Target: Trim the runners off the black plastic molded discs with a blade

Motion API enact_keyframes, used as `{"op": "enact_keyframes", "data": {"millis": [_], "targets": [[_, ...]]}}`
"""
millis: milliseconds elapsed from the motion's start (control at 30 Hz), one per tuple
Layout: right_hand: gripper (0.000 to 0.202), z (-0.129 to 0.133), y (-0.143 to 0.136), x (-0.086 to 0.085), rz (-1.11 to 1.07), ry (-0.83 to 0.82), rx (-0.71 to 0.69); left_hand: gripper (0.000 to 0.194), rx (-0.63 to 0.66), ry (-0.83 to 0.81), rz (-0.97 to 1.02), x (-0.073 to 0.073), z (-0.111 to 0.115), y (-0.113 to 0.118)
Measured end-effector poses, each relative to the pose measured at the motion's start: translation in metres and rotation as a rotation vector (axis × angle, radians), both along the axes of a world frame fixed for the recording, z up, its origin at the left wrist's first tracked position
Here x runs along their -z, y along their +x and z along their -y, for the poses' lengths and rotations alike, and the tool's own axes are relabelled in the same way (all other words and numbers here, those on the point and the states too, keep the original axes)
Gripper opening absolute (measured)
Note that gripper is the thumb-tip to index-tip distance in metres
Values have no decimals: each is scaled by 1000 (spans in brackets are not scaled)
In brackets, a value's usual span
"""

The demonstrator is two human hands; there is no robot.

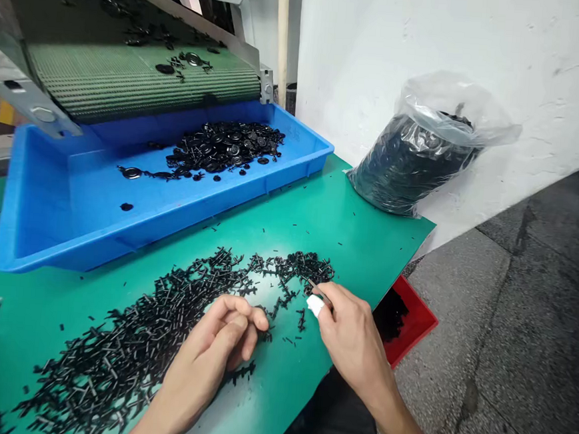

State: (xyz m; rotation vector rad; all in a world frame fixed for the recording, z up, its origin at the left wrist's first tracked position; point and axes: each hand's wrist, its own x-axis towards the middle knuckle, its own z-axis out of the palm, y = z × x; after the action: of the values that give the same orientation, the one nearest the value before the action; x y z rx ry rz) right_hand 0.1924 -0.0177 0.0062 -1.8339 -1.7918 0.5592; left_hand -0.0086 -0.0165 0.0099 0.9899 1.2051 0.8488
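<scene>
My left hand [222, 342] is above the right edge of a long heap of small black plastic parts [160, 327], with its fingers curled in and the thumb against them. Dark bits show by its fingertips, but what it holds is hidden. A thin pointed tool [320, 290] is pinched in my right hand [353, 329], its tip directed at a smaller cluster of black parts [310, 267]. White tape [315, 304] covers the tip of my right thumb. Between the hands, a few branched black pieces [301, 320] lie on the green table [300, 214].
A blue tray [142, 232] with black round parts [225, 146] sits under a green conveyor belt [145, 75]. At the back right, a clear plastic bag [414, 156] full of black parts leans against the white wall. A red bin [414, 324] stands below the table's right edge.
</scene>
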Motion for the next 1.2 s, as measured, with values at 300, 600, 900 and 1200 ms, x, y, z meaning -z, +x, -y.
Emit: {"op": "enact_keyframes", "data": {"millis": [300,600,900,1200], "targets": [[35,-11,-5,4,42,33,-62,26,53,-143,220,3,-4,0],[27,6,-29,-7,-334,61,-200,37,127,-43,149,7,2,3],[45,20,-27,-14,-232,109,-347,32,34,-10,126,7,5,5],[36,33,-31,-13,220,294,-316,39,-40,3,97,11,8,5]]}}
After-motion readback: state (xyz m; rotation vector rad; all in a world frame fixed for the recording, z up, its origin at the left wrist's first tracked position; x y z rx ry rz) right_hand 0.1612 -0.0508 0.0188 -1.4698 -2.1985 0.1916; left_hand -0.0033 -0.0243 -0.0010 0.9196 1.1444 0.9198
